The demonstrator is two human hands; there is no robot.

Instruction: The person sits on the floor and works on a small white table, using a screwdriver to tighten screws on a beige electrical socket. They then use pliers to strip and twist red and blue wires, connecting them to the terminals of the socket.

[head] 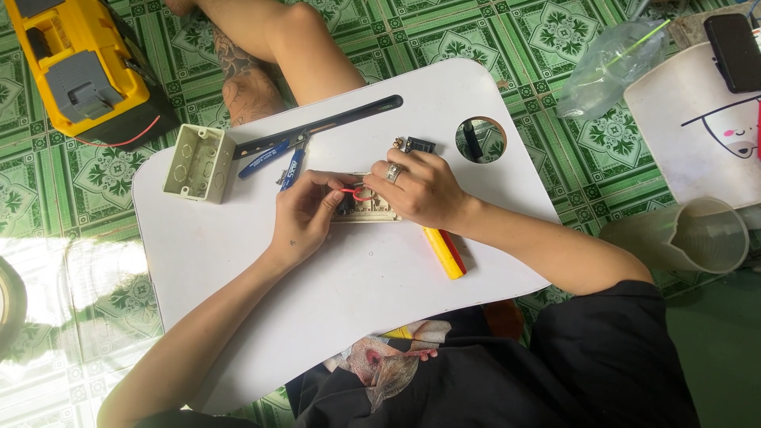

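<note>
At frame centre, a beige switch plate lies on the white lap table, long axis left to right. The left hand pinches a red wire over it; the right hand grips the plate's right end. The open beige wall box at upper left shows nothing inside.

Both hands meet mid-desk: left hand pinches a red wire, right hand presses on the beige switch plate. Yellow screwdriver lies under the right wrist; box and blue pliers sit near the far-left corner
</note>
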